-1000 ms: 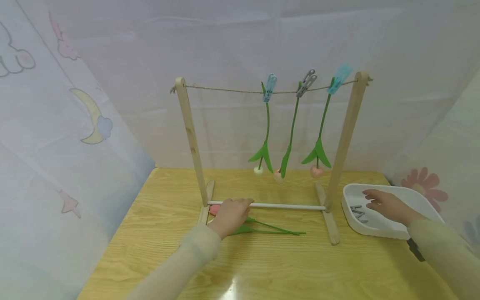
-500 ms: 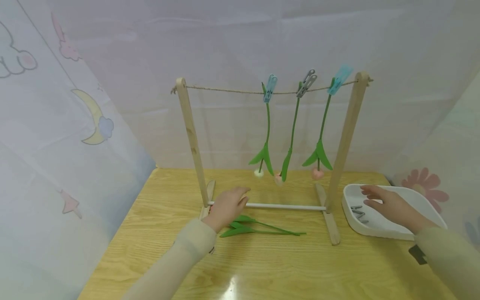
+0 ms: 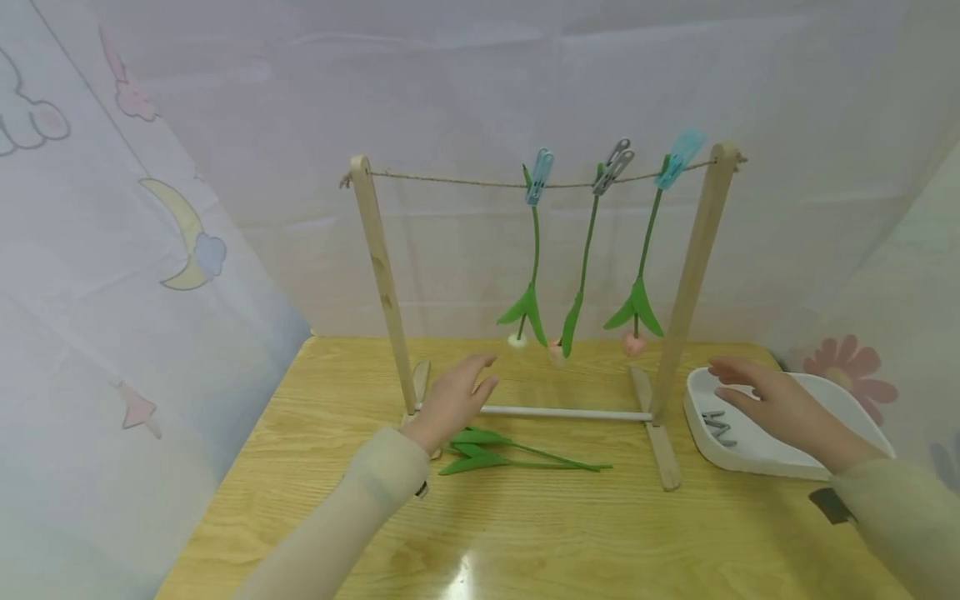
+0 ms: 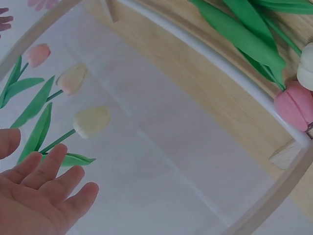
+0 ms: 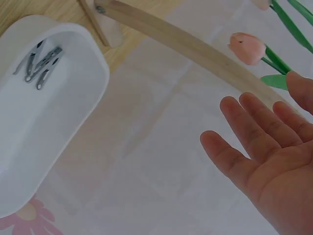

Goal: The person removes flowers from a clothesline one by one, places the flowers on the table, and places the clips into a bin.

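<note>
My left hand (image 3: 452,402) hovers over the near left side of a wooden rack, fingers loosely extended and holding nothing. Below it, green-leaved artificial tulips (image 3: 480,461) lie on the table; the left wrist view shows their pink bloom (image 4: 295,105) and white bloom (image 4: 307,66). Over a white tray (image 3: 795,468), my right hand (image 3: 787,411) is held with relaxed fingers, touching nothing visible. Several grey clothespins (image 5: 43,63) lie in that tray. Three tulips hang upside down from the rack's twine (image 3: 450,179), clipped by a blue clothespin (image 3: 538,177), a grey clothespin (image 3: 613,168) and a light-blue clothespin (image 3: 681,158).
The rack's left post (image 3: 386,287) and right post (image 3: 692,287) stand on wooden feet, joined low down by a white rod (image 3: 566,412). A pale printed cloth (image 3: 262,100) encloses the back and sides of the wood-grain table (image 3: 525,542).
My left hand has moved up and slightly left, away from the lying tulips, uncovering more leaves. My right hand has shifted slightly upward over the tray, its thumb now further from the fingers.
</note>
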Demonstrator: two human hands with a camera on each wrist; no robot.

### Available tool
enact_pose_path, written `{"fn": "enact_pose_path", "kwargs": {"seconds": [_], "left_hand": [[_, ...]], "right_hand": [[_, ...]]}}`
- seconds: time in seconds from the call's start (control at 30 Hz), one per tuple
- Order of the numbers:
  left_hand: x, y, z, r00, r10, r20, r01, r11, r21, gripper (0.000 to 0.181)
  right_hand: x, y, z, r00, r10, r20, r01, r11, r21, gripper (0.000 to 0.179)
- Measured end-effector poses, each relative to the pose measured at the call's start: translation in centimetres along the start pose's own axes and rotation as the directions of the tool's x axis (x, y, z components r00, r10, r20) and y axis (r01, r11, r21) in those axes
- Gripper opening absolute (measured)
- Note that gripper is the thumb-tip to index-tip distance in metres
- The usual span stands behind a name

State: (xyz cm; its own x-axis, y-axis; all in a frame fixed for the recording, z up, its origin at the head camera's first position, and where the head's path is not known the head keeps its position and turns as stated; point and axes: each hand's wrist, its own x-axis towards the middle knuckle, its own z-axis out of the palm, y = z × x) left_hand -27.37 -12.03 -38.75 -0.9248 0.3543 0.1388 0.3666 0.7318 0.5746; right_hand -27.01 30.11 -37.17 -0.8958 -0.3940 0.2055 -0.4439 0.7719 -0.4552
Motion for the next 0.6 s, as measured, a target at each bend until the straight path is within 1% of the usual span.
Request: {"fn": "enact_pose_path", "kwargs": {"seconds": [0.1, 0.23, 0.33, 0.43, 0.6], "left_hand": [[0.1, 0.2, -0.2, 1.0, -0.008, 0.0, 0.008, 1.0, -0.015, 0.043], [0.4, 0.5, -0.5, 1.0, -0.007, -0.008, 0.007, 1.0, -0.024, 0.043], [0.5, 0.6, -0.6, 1.0, 0.008, -0.026, -0.008, 1.0, -0.017, 0.043], [0.6, 0.8, -0.8, 0.999, 0.019, -0.044, -0.02, 1.0, -0.022, 0.043], [0.9, 1.4, -1.2, 0.998, 0.019, -0.054, -0.02, 0.999, -0.03, 0.043]], "right_hand": [[0.2, -0.6, 0.0, 1.0, -0.001, 0.005, 0.001, 1.0, 0.019, 0.039], [0.3, -1.2, 0.0, 1.0, -0.018, -0.007, 0.018, 1.0, -0.006, 0.039], [0.3, -1.6, -0.1, 1.0, -0.025, -0.01, 0.025, 1.0, -0.016, 0.039], [0.4, -2.1, -0.1, 1.0, -0.027, -0.007, 0.027, 1.0, -0.004, 0.039], [0.6, -2.8, -0.1, 0.998, -0.057, -0.039, 0.058, 0.998, 0.01, 0.038]]}}
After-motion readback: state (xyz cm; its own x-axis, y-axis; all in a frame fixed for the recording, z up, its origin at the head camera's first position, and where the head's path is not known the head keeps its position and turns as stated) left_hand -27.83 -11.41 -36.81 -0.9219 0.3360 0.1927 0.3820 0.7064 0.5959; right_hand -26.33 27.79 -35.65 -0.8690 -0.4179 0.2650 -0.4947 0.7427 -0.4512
